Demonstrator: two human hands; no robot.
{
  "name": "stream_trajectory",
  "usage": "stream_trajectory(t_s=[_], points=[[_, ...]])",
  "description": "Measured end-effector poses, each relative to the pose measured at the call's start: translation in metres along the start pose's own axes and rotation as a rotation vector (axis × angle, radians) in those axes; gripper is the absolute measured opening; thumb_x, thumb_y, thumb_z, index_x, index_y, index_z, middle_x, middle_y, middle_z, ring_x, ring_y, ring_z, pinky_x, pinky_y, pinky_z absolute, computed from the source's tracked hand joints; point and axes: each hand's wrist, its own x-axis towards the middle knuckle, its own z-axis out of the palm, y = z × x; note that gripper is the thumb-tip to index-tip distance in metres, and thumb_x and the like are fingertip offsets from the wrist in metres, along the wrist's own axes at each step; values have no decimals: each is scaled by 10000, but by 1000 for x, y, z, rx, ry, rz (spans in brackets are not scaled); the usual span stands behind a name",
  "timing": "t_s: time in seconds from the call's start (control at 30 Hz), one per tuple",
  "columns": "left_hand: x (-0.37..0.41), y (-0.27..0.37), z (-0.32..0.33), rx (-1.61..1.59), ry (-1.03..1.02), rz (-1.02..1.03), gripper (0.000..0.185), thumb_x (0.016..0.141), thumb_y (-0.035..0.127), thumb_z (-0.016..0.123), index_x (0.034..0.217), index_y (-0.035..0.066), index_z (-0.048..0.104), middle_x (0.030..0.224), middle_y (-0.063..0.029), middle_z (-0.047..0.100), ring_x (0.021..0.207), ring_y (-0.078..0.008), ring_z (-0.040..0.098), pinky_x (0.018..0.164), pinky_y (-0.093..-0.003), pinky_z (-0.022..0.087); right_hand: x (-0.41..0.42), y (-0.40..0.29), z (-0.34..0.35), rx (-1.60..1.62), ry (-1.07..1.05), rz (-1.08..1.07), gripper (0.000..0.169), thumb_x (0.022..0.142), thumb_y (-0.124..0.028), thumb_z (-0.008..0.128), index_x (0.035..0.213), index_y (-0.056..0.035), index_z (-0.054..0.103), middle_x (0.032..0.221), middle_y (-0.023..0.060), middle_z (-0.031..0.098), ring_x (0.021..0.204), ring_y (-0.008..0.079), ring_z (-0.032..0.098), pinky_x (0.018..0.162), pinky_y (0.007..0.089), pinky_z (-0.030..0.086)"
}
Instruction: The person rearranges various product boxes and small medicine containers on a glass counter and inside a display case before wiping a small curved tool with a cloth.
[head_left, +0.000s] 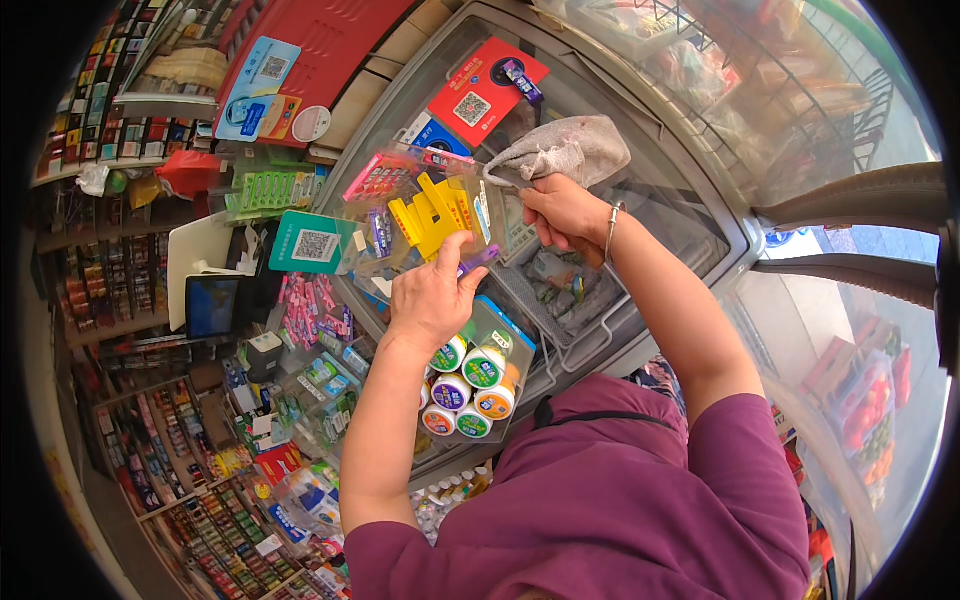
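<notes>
My left hand (433, 296) has a small purple stick pack (480, 260) between thumb and forefinger. Just beyond those fingers, a yellow cardboard insert (439, 217) sits in a clear plastic display box (491, 199); whether the hand also touches the box is unclear. My right hand (564, 214) grips one end of a worn grey cloth (570, 150), which lies over the freezer's glass top (637, 176). A clear box of round tubs with coloured lids (484, 367) stands close below my left wrist. Another purple pack (523, 82) rests on a red sign (484, 90) with a printed code.
Pink and purple sticks (307, 304) fill a tray on the left, near a green code sign (315, 244) and a small screen (212, 306). Shelves of small packs (225, 540) line the left side. A wire basket (810, 97) and plastic sheeting (757, 315) flank the freezer's right.
</notes>
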Motion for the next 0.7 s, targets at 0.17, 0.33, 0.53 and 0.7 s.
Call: stream_trajectory(t_s=[0.17, 0.33, 0.53, 0.7], points=[[0, -1, 0, -5, -28, -40, 432, 889, 333, 617, 1247, 150, 460, 815, -156, 678, 730, -376, 653, 602, -476, 487, 18, -9, 2, -221, 32, 46, 349, 937, -249, 403, 801, 23, 573, 519, 124, 555, 355, 213, 492, 355, 379, 401], [-1, -1, 2, -11, 6, 14, 431, 888, 329, 615, 1246, 144, 462, 847, -151, 683, 739, -375, 654, 607, -475, 490, 4, -16, -14, -418, -61, 121, 367, 911, -235, 426, 756, 47, 602, 571, 164, 594, 411, 259, 548, 409, 421, 446], [2, -6, 6, -6, 86, 57, 425, 903, 338, 590, 1260, 153, 452, 835, -156, 683, 723, -376, 653, 606, -480, 490, 17, -31, -2, -572, 64, 59, 405, 923, -237, 441, 751, 75, 634, 611, 182, 628, 492, 282, 615, 495, 437, 498], [0, -1, 4, 16, 15, -60, 436, 904, 315, 595, 1278, 151, 441, 839, -181, 685, 752, -409, 649, 627, -488, 482, 1, -27, 12, -835, 210, -64, 372, 936, -259, 456, 917, 29, 690, 760, 189, 684, 740, 311, 690, 687, 430, 531]])
